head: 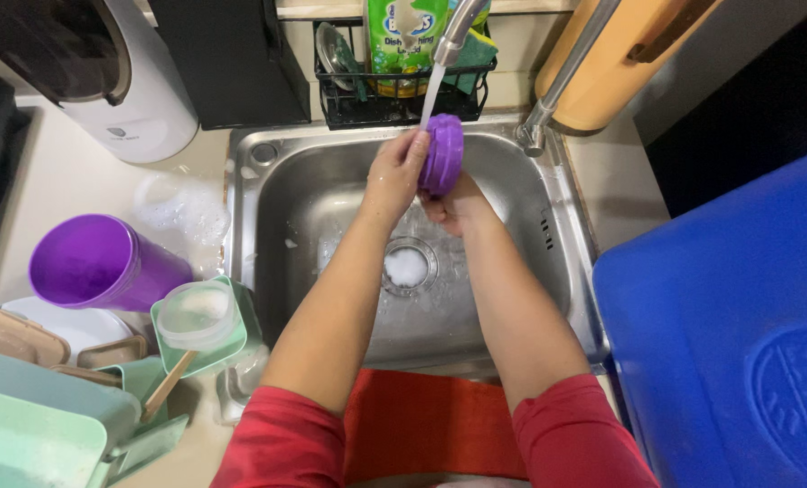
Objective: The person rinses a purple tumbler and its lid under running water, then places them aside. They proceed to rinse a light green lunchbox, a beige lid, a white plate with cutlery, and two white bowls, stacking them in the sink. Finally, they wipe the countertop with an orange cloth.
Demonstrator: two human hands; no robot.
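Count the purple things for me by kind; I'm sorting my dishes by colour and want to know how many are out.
Purple lid, held under the tap by the left hand and right hand: 1
Purple cup, lying on the counter left of the sink: 1
Total: 2

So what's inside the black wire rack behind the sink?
The black wire rack holds a green dish soap pouch, a metal utensil and a green sponge or cloth. The faucet and water stream cover part of the pouch; the rack's bottom is hidden.

purple lid [442, 154] under tap water, both hands
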